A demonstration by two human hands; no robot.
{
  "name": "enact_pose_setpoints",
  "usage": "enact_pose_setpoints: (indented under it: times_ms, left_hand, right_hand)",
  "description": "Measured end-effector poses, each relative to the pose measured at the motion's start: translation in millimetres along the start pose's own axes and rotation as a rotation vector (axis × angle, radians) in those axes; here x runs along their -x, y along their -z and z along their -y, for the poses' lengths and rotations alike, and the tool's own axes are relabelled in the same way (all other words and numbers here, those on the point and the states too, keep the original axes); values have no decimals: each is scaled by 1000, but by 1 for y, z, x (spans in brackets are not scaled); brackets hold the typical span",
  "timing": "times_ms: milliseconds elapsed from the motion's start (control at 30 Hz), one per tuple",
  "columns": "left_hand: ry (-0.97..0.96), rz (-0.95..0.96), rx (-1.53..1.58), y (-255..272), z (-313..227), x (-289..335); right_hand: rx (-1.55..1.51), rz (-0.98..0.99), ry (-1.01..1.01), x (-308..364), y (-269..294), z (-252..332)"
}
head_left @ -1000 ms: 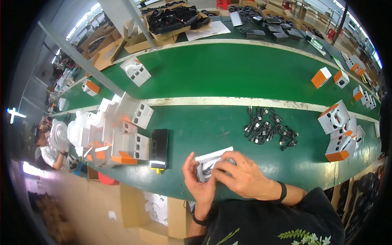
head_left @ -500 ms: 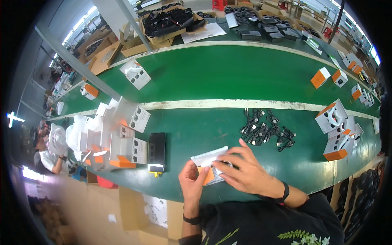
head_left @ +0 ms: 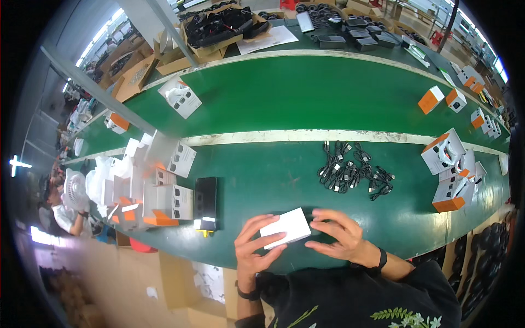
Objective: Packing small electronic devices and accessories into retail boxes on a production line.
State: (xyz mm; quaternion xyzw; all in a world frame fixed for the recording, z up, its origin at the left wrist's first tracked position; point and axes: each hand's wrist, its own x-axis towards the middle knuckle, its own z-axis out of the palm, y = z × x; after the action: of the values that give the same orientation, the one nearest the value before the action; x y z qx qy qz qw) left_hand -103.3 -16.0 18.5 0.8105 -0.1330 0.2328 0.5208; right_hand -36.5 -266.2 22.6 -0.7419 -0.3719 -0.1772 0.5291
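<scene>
My left hand (head_left: 253, 246) grips a small white carton (head_left: 292, 224) by its left side, fingers over the top and thumb along the near edge. The carton's plain white face points up, just above the near part of the green workbench (head_left: 251, 164). To its right, my right hand (head_left: 342, 238) is open, fingers spread and bent toward the carton, a small gap between them. Beyond my right hand lies a bunch of coiled black cables (head_left: 350, 172) with silver plugs. A black oblong box (head_left: 206, 197) lies to the left of my left hand, a yellow piece at its near end.
Open white-and-orange cartons (head_left: 164, 202) crowd the bench's left side, and more cartons (head_left: 451, 188) stand at the right. A green conveyor belt (head_left: 295, 93) runs behind a pale rail, carrying several cartons. At far left, a person (head_left: 68, 218) is beside a white fan (head_left: 75, 188).
The carton was tilted between both hands with orange and an open flap showing; now its plain white face is up. My right hand has come off it to the right.
</scene>
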Motion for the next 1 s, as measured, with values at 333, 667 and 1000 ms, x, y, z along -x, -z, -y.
enact_pose_setpoints:
  times_ms: [333, 667, 1000]
  left_hand:
    - [-19, 181, -312, 10, -27, -5]
    - [-35, 94, -387, -7, -6, -8]
    - [220, 35, -213, 5, -6, -21]
  right_hand:
    - [96, 384, 220, -38, 16, -6]
    - [131, 345, 13, -36, 14, -25]
    - [840, -357, -513, -99, 218, -250]
